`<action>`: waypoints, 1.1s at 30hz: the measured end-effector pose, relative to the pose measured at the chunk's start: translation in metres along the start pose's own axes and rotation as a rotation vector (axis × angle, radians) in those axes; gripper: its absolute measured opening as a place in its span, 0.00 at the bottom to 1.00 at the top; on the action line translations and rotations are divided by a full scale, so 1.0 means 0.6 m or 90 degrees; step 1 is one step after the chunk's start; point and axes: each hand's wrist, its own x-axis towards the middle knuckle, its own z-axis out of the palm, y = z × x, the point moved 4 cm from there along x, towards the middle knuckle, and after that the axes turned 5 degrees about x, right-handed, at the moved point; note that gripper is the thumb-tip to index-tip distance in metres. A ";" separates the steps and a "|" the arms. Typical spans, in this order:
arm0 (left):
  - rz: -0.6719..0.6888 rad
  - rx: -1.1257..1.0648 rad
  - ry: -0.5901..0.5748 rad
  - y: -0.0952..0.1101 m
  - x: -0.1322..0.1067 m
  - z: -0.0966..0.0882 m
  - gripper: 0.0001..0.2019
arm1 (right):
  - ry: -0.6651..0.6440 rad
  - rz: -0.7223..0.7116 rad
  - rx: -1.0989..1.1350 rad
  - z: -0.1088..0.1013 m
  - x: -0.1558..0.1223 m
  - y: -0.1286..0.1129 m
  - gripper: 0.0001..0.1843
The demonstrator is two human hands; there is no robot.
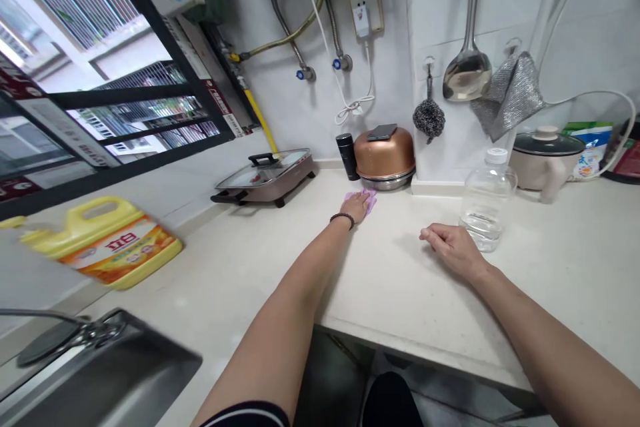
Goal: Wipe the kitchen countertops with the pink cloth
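My left hand (356, 207), with a dark beaded bracelet at the wrist, reaches far across the countertop (395, 267). It presses on a pink-purple cleaning cloth (371, 201), which bunches out around the fingers. Just beyond the cloth stands a copper-coloured domed pot (384, 153) on a metal base, and a black cylindrical bottle (347, 156) is beside it. Loosely curled, my right hand (453, 247) hovers over or rests on the counter, with nothing seen in it. Close to its knuckles is a clear plastic jug (486, 203) with a white cap, partly filled with clear liquid.
An electric pan (270, 177) with a glass lid stands back left. A yellow detergent jug (110, 240) leans near the sink (115, 373). At right is a lidded beige pot (545, 153). A ladle (469, 70), steel scourer (429, 119) and silvery cloth (510, 93) hang above.
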 end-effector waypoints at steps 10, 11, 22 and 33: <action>0.136 -0.044 0.019 -0.046 -0.209 -0.012 0.28 | 0.018 -0.011 -0.015 -0.006 0.002 0.018 0.30; 0.147 -0.052 0.025 -0.048 -0.236 -0.016 0.27 | 0.021 -0.010 -0.014 -0.007 0.002 0.021 0.30; 0.176 -0.079 0.025 -0.039 -0.491 -0.066 0.26 | 0.035 -0.023 -0.016 -0.007 0.002 0.021 0.32; 0.164 -0.061 -0.016 -0.041 -0.414 -0.064 0.26 | 0.005 -0.031 -0.026 0.013 0.002 0.015 0.29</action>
